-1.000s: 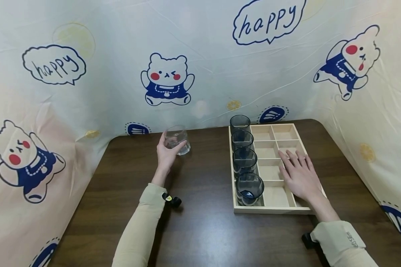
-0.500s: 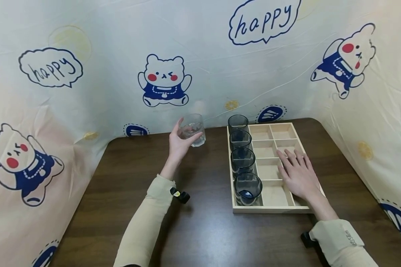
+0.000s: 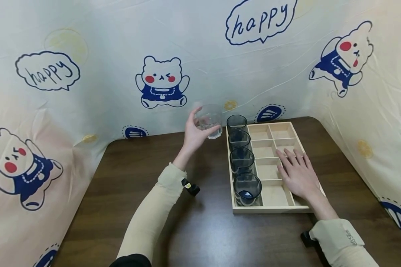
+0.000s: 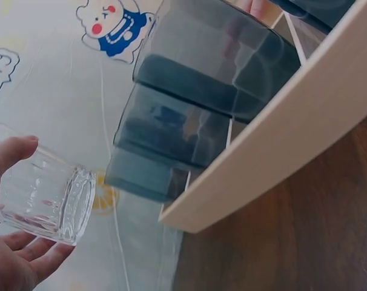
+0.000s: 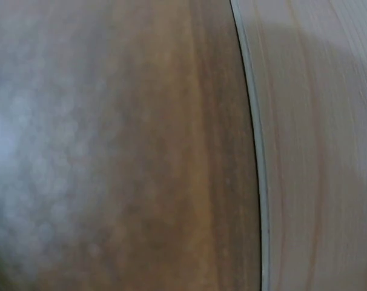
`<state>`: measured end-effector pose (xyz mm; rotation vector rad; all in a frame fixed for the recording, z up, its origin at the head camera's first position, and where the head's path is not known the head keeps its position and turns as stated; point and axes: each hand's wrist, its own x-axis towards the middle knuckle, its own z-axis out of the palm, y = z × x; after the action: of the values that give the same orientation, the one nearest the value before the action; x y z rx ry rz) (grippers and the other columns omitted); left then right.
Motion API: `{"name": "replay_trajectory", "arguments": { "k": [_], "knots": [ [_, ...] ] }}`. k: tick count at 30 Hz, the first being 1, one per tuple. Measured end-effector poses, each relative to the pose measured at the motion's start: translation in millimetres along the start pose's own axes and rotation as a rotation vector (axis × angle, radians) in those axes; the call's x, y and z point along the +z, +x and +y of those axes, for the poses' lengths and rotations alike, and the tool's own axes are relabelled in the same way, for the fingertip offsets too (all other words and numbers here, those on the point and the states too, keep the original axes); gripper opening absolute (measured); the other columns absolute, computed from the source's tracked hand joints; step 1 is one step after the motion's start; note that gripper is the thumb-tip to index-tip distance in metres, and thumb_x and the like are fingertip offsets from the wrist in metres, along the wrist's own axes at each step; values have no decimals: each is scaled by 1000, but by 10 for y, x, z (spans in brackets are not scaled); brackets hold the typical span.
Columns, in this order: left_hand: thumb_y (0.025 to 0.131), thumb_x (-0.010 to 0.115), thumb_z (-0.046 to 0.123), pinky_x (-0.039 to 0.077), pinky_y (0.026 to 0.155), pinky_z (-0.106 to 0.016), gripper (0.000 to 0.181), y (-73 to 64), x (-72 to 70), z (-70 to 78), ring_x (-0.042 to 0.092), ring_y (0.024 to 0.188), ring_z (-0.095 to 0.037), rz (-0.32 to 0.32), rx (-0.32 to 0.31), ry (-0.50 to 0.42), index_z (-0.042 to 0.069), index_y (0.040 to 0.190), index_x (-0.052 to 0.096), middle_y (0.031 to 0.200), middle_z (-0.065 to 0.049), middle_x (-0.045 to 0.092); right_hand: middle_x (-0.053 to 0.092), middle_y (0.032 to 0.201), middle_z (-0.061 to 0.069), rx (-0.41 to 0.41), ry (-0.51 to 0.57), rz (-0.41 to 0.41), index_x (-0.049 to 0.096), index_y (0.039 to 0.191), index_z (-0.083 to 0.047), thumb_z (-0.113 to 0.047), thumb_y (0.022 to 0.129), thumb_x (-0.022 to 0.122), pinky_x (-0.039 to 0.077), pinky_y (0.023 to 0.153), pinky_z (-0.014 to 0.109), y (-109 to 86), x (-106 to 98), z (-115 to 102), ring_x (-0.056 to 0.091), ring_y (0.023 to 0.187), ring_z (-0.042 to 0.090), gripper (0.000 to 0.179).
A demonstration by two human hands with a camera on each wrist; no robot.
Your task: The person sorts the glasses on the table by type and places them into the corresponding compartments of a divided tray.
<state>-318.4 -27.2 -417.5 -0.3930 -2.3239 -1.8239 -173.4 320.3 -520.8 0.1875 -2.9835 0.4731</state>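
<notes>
My left hand (image 3: 194, 135) grips a clear drinking glass (image 3: 209, 121) by its side, thumb on the near side, raised above the table at the back. Just left of the wooden divided tray (image 3: 276, 194), the glass is apart from it. Several dark tinted glasses (image 3: 248, 191) stand in the tray's left column. The left wrist view shows the clear glass (image 4: 44, 194) between thumb and fingers, with dark glasses (image 4: 183, 73) over the tray wall (image 4: 280, 133). My right hand (image 3: 299, 176) rests on the tray's right part, fingers spread and fairly straight.
A dark brown wooden table (image 3: 200, 218) lies under everything. Behind it hangs a pale cloth (image 3: 113, 92) printed with bears. The right wrist view shows only the tray's wooden side (image 5: 317, 151) and the tabletop (image 5: 141, 151).
My left hand has carried the clear glass rightward and upward, towards the tray's back left corner. The right hand has stayed on the tray. The head view has shifted slightly.
</notes>
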Motion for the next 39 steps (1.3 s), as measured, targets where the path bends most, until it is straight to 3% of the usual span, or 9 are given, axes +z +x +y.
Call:
{"name": "replay_trajectory", "arguments": {
  "k": [5, 11, 17, 19, 25, 29, 33, 39],
  "knots": [
    [87, 95, 19, 54, 72, -21, 94, 75, 118, 127, 70, 130, -35, -26, -1, 14, 13, 164, 42, 135, -21, 75, 35, 175, 26, 2, -1, -2, 36, 171, -12, -40, 118, 37, 11, 132, 73, -3, -4, -2, 21, 164, 54, 59],
    [88, 94, 17, 61, 88, -34, 92, 183, 251, 257, 68, 129, -37, -90, 25, 16, 11, 161, 38, 140, -23, 73, 36, 175, 26, -3, 0, 5, 37, 171, -13, -38, 118, 40, 10, 133, 72, -1, -2, -2, 21, 164, 54, 59],
    [88, 93, 15, 58, 100, -48, 94, 248, 453, 345, 66, 128, -39, -165, 19, -3, 8, 156, 29, 141, -23, 68, 36, 174, 27, -9, -6, -2, 36, 171, -12, -37, 117, 42, 9, 133, 72, -11, -3, 2, 21, 164, 55, 59],
    [88, 93, 16, 58, 100, -47, 94, 265, 542, 373, 67, 127, -39, -190, 15, 9, 8, 155, 28, 140, -22, 68, 35, 174, 27, -8, -8, -4, 36, 171, -12, -37, 117, 42, 9, 134, 72, -12, 1, 6, 21, 164, 55, 59],
    [88, 93, 20, 61, 83, -35, 93, 328, 805, 471, 73, 110, -38, -275, 33, 57, 9, 154, 29, 137, -23, 67, 36, 174, 26, -1, -11, 3, 36, 172, -13, -38, 117, 41, 9, 134, 72, -11, 3, 10, 21, 164, 54, 60],
    [89, 93, 23, 59, 80, -32, 90, 356, 951, 513, 74, 104, -36, -311, 49, 82, 11, 153, 31, 137, -25, 68, 37, 174, 25, 6, -13, 4, 36, 172, -14, -38, 117, 42, 8, 134, 71, -16, 5, 27, 21, 164, 53, 60],
    [89, 94, 25, 59, 86, -38, 89, 382, 1051, 509, 73, 106, -32, -360, 79, 162, 13, 154, 34, 138, -22, 70, 38, 173, 24, 6, -9, 8, 36, 172, -16, -38, 117, 42, 9, 134, 71, -1, 14, 37, 22, 164, 53, 59],
    [87, 95, 30, 56, 101, -45, 93, 416, 1180, 456, 65, 124, -30, -397, 131, 317, 16, 162, 42, 139, -14, 69, 38, 173, 25, 10, -8, 12, 36, 172, -16, -37, 117, 42, 10, 134, 72, 1, 24, 38, 23, 164, 53, 59]
  ]
}}
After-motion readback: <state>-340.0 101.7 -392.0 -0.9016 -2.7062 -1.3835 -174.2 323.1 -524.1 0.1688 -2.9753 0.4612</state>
